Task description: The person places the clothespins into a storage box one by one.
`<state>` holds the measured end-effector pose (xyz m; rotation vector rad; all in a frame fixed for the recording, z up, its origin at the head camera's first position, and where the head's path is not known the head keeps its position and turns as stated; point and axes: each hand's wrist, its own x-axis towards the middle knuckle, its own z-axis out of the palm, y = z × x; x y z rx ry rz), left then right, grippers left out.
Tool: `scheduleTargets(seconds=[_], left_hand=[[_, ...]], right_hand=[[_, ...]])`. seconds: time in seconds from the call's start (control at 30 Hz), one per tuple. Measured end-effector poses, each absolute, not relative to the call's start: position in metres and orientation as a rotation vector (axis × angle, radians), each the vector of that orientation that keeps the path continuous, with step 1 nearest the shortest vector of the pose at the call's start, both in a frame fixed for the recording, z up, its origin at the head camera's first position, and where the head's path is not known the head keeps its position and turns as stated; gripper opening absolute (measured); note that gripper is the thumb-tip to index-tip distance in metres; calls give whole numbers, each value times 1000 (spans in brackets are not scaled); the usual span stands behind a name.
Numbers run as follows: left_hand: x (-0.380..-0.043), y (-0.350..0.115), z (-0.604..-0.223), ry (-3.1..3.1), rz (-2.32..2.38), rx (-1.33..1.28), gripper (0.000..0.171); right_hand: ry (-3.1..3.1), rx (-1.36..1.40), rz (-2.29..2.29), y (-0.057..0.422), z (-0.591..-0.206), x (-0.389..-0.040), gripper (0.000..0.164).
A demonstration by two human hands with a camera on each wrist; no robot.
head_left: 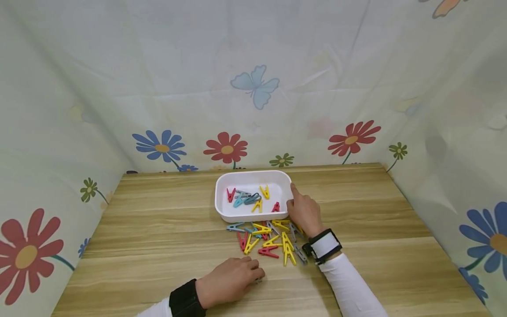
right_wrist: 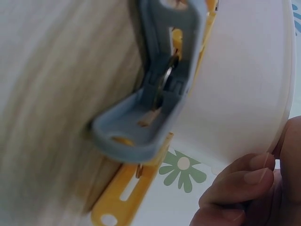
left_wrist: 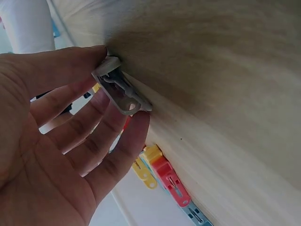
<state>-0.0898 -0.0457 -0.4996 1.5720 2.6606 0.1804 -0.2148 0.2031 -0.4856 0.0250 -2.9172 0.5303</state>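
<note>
Two bare hands are observed. We find the left hand point(head_left: 229, 279) pinching a grey plastic clothespin point(left_wrist: 123, 87) between thumb and fingertips, close to the wood-grain tabletop point(head_left: 158, 246). The right hand point(head_left: 306, 213), fingers curled, holds the right end of a white rounded-rectangular tray point(head_left: 247, 218). We record multicoloured plastic clothespins point(head_left: 251, 199) inside it and a loose mixed pile point(head_left: 287, 244) along its near side.

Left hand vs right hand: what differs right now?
The left hand pinches a gray clip; the right hand touches the tray's right end.
The left hand is nearer the person; the right hand is farther out.
The left hand's band looks all black; the right hand's has a white panel.
Shared: white sleeves and wrist bands.
</note>
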Motion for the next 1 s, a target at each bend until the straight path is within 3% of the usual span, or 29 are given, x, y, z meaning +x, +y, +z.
scheduleTargets(seconds=[0.3, 1.0], left_hand=[[-92, -52, -492, 2674, 216, 1497, 22], [-123, -67, -427, 2875, 282, 1316, 29]], right_hand=[[-2923, 23, 544, 203, -486, -215, 57], [-2929, 21, 551, 203, -485, -215, 57]])
